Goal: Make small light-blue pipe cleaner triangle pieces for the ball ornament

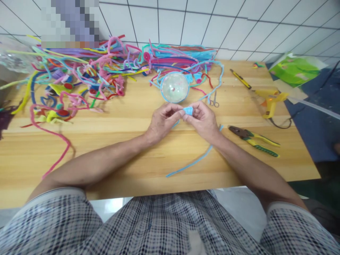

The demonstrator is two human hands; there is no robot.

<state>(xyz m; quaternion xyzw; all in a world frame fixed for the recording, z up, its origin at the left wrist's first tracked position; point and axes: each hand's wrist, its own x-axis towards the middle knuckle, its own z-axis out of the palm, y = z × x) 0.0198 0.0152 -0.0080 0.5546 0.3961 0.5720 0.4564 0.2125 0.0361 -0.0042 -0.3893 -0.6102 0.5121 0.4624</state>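
Note:
Between my two hands, over the middle of the wooden table, is a small light-blue pipe-cleaner piece [188, 111] with a ribbed look. My left hand [165, 121] pinches its left side with thumb and fingers. The right side is gripped by the fingertips of my right hand [203, 119]. A short blue end shows beneath my left fingers. Just beyond my hands sits a round clear bowl [175, 87] with a blue rim. A blue pipe cleaner [195, 163] lies on the table and passes under my right wrist.
Colourful pipe cleaners [103, 71] are heaped at the back left. Small scissors [214, 101] lie behind my right hand. Pliers [252, 141], a yellow glue gun [271, 102] and a cutter knife [240, 78] are on the right. A long pink pipe cleaner [65, 140] curls at the left.

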